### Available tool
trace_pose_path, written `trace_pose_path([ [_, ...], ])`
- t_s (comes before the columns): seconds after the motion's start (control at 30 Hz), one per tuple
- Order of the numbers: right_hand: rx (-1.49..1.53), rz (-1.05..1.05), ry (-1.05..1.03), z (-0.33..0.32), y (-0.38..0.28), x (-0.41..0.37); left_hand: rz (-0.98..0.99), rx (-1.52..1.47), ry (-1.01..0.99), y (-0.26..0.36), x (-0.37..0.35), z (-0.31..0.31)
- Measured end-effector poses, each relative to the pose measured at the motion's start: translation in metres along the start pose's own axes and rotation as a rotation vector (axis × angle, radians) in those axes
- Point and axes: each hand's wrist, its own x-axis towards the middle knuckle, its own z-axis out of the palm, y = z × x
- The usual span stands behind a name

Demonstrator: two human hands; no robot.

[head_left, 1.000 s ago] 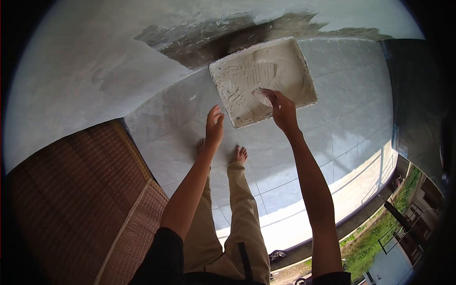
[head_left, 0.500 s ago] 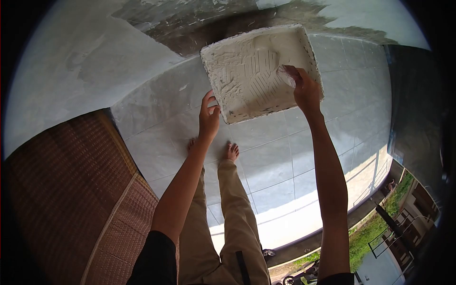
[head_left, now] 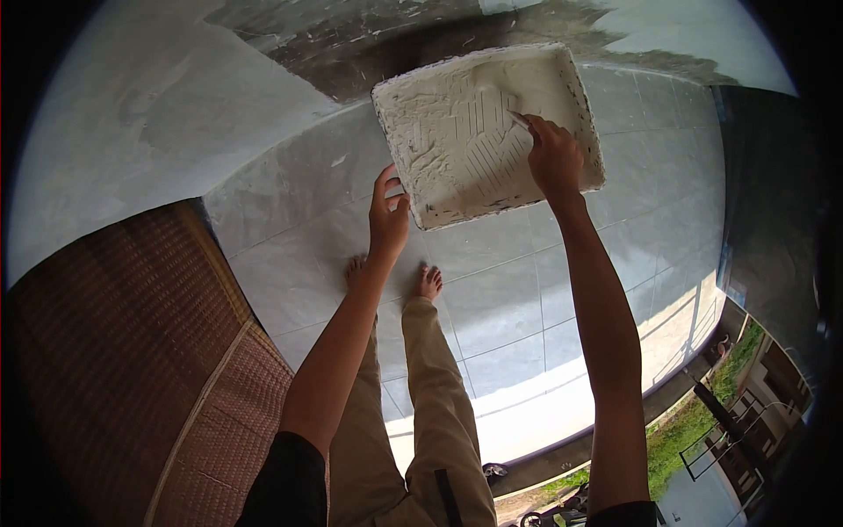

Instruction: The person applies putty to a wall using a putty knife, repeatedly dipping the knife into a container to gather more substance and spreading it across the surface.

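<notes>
A square, paint-crusted tray (head_left: 407,195) holds thick off-white paste (head_left: 457,132) with ridges and parallel grooves in it. My left hand (head_left: 389,215) has its fingers curled at the tray's left edge, gripping it. Over the right part of the tray, my right hand (head_left: 557,158) is closed around a small scraper (head_left: 520,119), whose pale tip meets the paste near the grooves. Most of the scraper is hidden by my fingers.
Below the tray are grey floor tiles (head_left: 492,290) and my bare feet (head_left: 429,281). A patchy grey wall (head_left: 176,114) rises ahead and left. Brown woven matting (head_left: 114,351) stands at left. Grass (head_left: 676,439) shows outside at lower right.
My right hand has turned and shifted slightly left with the scraper, which now shows edge-on. The tray has barely moved, and my left hand stays at its edge.
</notes>
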Motion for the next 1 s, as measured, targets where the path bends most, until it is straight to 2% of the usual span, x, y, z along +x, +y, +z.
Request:
trace_pose_path([
  [0.33, 0.097, -0.088, -0.047, -0.012, -0.006, -0.019, -0.012, -0.002, 0.003, -0.003, 0.0, 0.0],
  [0.73, 0.161, -0.164, -0.264, -0.028, -0.003, -0.035, -0.003, -0.003, 0.013, -0.001, -0.002, 0.0],
  [0.93, 0.159, -0.162, -0.482, -0.032, 0.007, -0.025, -0.011, -0.009, 0.015, 0.001, -0.002, 0.0],
  [1.0, 0.096, -0.134, -0.649, -0.036, 0.006, -0.017, -0.009, -0.013, 0.009, 0.001, -0.001, 0.001],
])
